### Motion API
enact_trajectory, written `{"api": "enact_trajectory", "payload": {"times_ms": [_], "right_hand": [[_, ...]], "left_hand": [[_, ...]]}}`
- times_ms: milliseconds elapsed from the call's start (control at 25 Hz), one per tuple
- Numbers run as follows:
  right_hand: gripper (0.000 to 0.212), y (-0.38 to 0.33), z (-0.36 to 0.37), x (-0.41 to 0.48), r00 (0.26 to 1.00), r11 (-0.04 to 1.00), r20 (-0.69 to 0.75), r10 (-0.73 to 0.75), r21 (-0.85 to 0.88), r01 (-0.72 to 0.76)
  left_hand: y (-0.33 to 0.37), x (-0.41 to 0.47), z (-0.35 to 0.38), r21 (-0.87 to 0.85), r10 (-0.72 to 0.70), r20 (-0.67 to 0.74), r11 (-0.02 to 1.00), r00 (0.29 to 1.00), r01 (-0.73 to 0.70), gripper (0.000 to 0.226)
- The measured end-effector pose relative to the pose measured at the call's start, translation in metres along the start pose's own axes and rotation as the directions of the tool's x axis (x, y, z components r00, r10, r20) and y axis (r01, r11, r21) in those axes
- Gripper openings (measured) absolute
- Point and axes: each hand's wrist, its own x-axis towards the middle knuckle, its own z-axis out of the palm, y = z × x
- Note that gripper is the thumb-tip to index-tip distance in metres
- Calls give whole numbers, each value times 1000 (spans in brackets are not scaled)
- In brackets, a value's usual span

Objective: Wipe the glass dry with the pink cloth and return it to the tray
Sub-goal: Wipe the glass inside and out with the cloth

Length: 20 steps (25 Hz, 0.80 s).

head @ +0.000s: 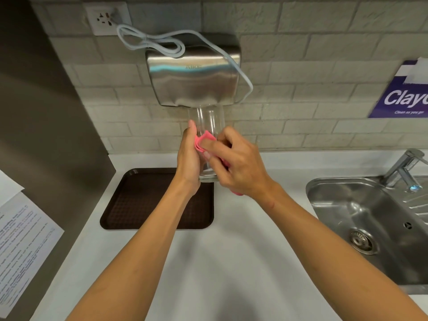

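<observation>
- The right hand pinches the folded pink cloth between thumb and fingers and presses it on the side of the glass; a small end of the cloth shows under the wrist
- The left hand is wrapped around the lower part of the glass, thumb up along its left side, and carries its weight
- The glass is in the air, held between both hands above the back right corner of the tray; one end is near the palms and the other points away to the wall, in front of the metal hand dryer
- My judgement: the wiping is in progress and the return to the tray is not yet done
- Risk: a wet glass is slippery, so if the left hand loosens while the right one rubs, the glass can slide out and fall on the counter or on the tray
- Risk: the far end of the glass is close to the dryer, so a strong push forward with the cloth may knock it there
- Risk: if the cloth is pushed only on one side, some water may stay on the other side or inside
- The brown tray lies near the back left corner of the counter, beside the dark panel, and nothing is seen in it
- The steel sink at the right edge of the counter holds no dishes; only its drain shows, and the tap stands behind it
</observation>
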Motion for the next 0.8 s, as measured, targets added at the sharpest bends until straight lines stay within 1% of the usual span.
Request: {"api": "enact_trajectory", "payload": {"times_ms": [80, 160, 240, 320, 400, 520, 640, 720, 800], "right_hand": [[21, 3, -2, 6, 998, 999, -36, 42, 21, -41], [22, 10, -6, 20, 985, 993, -132, 115, 48, -109], [24, 14, -7, 33, 961, 982, -209, 182, 91, -166], [24, 12, -6, 32, 953, 973, -220, 209, 139, -182], [26, 4, -3, 17, 965, 970, -180, 192, 185, -158], [27, -9, 1, -7, 977, 966, -118, 176, 212, -149], [25, -1, -1, 7, 955, 948, -174, 241, 252, -193], [22, 7, -5, 24, 918, 931, -237, 319, 257, -257], [22, 11, -6, 35, 884, 908, -271, 381, 287, -304]], "left_hand": [[-4, -2, 1, -34, -12, 14, 999, 1000, 12, 65], [-7, -3, 5, -92, -20, 42, 996, 999, 23, 60], [-5, -3, 7, -171, -20, 93, 985, 995, 36, 61], [-3, -1, 7, -187, -2, 115, 982, 993, 24, 62], [0, 1, 3, -190, 10, 101, 982, 995, 9, 64], [-1, 1, -6, -214, -33, 98, 975, 995, 54, 72], [-4, 0, -5, -265, -46, 141, 961, 989, 83, 71], [-3, -2, 2, -271, -56, 127, 958, 990, 89, 70], [0, -3, 5, -266, -82, 100, 958, 992, 106, 76]]}}
